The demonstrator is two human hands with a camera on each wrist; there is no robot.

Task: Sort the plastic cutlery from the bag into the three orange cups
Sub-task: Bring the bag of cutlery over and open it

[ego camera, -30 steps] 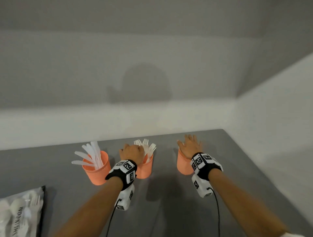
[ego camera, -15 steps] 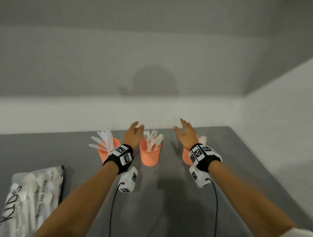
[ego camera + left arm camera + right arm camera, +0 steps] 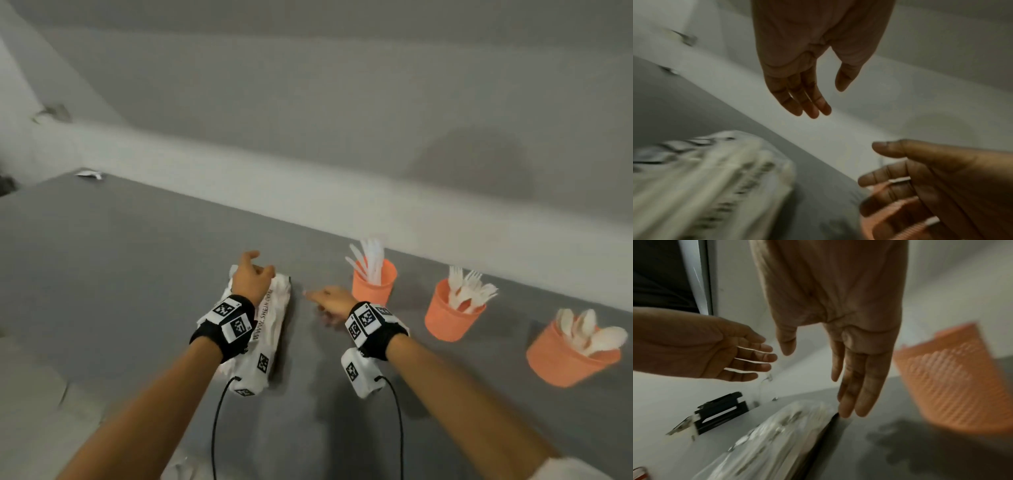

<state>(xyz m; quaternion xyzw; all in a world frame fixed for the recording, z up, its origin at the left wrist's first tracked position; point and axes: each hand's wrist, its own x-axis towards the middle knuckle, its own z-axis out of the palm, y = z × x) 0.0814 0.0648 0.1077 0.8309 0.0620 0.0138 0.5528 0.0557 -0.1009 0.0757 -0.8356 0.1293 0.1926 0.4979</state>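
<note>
The clear printed bag of white cutlery (image 3: 274,318) lies on the grey table (image 3: 120,274). My left hand (image 3: 260,265) hovers over its far end, fingers relaxed and holding nothing. My right hand (image 3: 318,299) reaches in from the right, straight fingers just short of the bag's dark edge. Three orange cups stand in a row to the right: knives (image 3: 373,286), forks (image 3: 448,317), spoons (image 3: 568,361). The left wrist view shows the open left hand (image 3: 824,97) above the blurred bag (image 3: 711,178). In the right wrist view the right hand (image 3: 818,379) hangs flat over the bag (image 3: 777,434), beside a cup (image 3: 951,386).
A white wall (image 3: 342,192) runs along the table's far edge. A small paper scrap (image 3: 89,174) lies at the far left corner. A black bracket (image 3: 721,412) sits on the table beyond the bag. Wrist-camera cables (image 3: 215,428) trail toward me.
Both hands left the cups and swung left to the bag. The view turned left with them, so the cups now sit at the right.
</note>
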